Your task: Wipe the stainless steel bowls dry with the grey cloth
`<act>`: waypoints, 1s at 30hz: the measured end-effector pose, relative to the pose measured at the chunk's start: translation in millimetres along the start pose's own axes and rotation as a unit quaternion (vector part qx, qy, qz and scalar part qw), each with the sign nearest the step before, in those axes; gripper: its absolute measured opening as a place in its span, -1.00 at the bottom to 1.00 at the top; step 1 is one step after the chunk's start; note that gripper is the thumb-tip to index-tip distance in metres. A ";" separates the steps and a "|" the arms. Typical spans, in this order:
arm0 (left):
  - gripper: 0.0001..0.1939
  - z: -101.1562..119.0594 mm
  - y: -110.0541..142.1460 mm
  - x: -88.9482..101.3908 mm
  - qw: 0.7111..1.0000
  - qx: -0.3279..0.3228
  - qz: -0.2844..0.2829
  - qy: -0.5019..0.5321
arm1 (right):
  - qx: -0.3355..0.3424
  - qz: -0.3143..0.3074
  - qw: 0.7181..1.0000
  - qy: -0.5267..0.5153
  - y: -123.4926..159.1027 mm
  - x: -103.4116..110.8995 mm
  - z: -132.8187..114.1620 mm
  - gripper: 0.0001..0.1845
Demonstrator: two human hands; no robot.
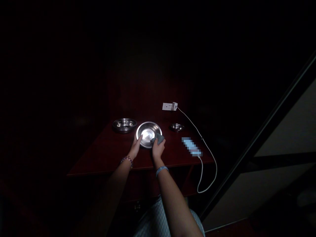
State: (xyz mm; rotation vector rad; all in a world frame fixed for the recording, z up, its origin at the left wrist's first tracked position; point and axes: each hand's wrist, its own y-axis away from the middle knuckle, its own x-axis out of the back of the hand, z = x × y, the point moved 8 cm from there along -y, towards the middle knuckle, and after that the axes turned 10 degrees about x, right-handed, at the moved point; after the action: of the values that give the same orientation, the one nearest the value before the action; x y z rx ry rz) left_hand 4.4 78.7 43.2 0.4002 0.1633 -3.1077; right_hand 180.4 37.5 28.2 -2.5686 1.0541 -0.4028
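A shiny metal bowl [147, 134] is tilted toward me above the dark red table. My left hand [135, 148] grips its left rim, thumb over the inner edge and the other fingers hidden behind. At the lower right of the rim, my right hand [158, 149] is closed on a grey cloth [159, 138], which lies against the bowl's inside. Further left stand wider metal bowls [124, 125], seemingly stacked. To the right sits a small metal bowl [177, 127].
A phone [192, 146], blurred out, lies on the right of the table [98, 156]. Its white cable [215, 161] loops past the table's right edge up to a charger in the wall socket [168, 106]. Darkness hides most of the surroundings.
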 end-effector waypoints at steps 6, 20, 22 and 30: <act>-0.55 -3.8 -0.5 -11.1 0.997 -0.018 -0.029 -0.063 | -0.002 0.022 0.999 -0.028 -0.3 0.2 1.3 -0.68; -0.61 -19.2 -17.0 -6.6 0.997 -0.028 -0.008 -0.069 | -0.006 0.029 0.999 -0.038 -0.6 0.0 3.9 -0.66; -0.62 -19.1 -18.1 -7.5 0.998 -0.028 -0.008 -0.055 | -0.006 0.028 0.999 -0.033 -0.8 -0.2 4.3 -0.65; -0.63 -16.3 -14.6 -8.5 0.999 -0.024 -0.014 -0.037 | -0.012 0.027 0.999 -0.029 -1.3 -1.1 5.8 -0.62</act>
State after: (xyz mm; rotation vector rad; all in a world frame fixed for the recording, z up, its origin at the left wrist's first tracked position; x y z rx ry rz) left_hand 16.4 94.8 31.2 0.2839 0.2438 -3.1340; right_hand 182.7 40.3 23.3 -2.5489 1.1122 -0.3023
